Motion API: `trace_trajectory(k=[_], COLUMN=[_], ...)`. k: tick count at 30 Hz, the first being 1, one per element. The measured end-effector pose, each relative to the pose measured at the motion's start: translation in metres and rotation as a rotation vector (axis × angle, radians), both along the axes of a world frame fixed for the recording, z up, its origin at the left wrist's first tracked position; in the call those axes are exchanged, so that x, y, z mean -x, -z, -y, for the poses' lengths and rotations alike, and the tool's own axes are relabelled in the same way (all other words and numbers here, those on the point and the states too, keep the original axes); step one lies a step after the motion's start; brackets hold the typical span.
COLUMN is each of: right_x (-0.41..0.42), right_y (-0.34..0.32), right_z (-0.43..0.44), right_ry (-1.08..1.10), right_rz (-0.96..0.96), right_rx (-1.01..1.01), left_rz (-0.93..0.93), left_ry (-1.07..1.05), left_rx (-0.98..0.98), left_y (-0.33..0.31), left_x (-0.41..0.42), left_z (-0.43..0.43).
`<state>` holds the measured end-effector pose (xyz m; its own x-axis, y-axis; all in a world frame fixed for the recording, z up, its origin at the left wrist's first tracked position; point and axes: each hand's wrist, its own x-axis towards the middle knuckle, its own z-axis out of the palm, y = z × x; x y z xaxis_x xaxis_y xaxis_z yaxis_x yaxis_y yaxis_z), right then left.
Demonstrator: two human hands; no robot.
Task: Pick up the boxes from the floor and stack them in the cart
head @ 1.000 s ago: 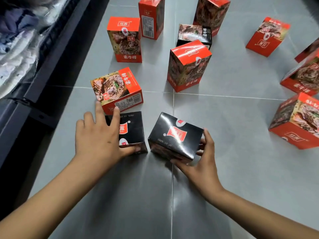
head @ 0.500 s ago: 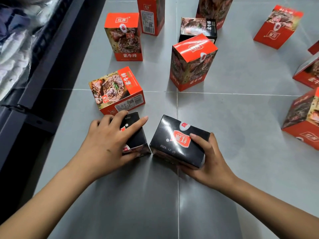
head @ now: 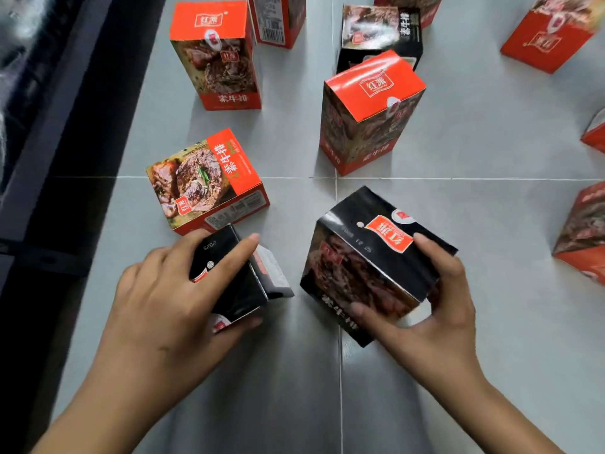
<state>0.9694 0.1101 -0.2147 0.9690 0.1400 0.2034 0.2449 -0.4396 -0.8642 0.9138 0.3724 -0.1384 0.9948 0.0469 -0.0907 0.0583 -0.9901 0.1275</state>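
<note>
**Head view, looking down on a grey tiled floor [head: 474, 152].** The left hand [head: 170, 299] grips the left black box [head: 242, 286], near and left of centre. Its fingers curl over the top face, its thumb lies under the near edge, and the box is tilted. The right hand [head: 438, 316] holds the right black box [head: 366, 257], just right of centre. Its index finger lies on the top face beside the red label, its thumb presses the near picture face, and the other fingers wrap the right side. This box is also tilted, with one corner pointing near. The two black boxes are close together but apart. Just beyond the left hand lies a flat orange box [head: 203, 181]; whether it touches the left black box cannot be told. Farther off stand a central upright orange box [head: 370, 109], a far-left upright orange box [head: 216, 57] and a far black box [head: 379, 31]. A dark frame [head: 65, 132] runs along the left side
</note>
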Motion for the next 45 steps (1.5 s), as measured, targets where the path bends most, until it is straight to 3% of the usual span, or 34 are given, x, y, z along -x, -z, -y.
trace_trajectory(k=[4,10,18,24,34,45], right_x=[0.021,0.046,0.077,0.132,0.328,0.609], right_y=[-0.042,-0.147,-0.385,-0.527,-0.682,-0.756], right_z=[0.012,0.041,0.101,0.161,0.251,0.3], right_ry=[0.13,0.136,0.208,0.366,0.756,1.434], right_rz=[-0.123,-0.252,-0.366,-0.371,-0.386,-0.379], right_rx=[0.021,0.137,0.135,0.175,0.19,0.025], left_rz=[-0.037,-0.18,-0.327,-0.273,-0.205,-0.066], left_ry=[-0.008,0.141,0.401,0.621,1.209,1.909], left_rx=[0.052,0.008,-0.03,-0.073,-0.142,-0.293], left_y=[-0.05,-0.159,-0.385,-0.514,-0.674,-0.747], left_x=[0.002,0.02,0.021,0.024,0.104,0.309], left_z=[0.018,0.046,0.108,0.177,0.342,0.538])
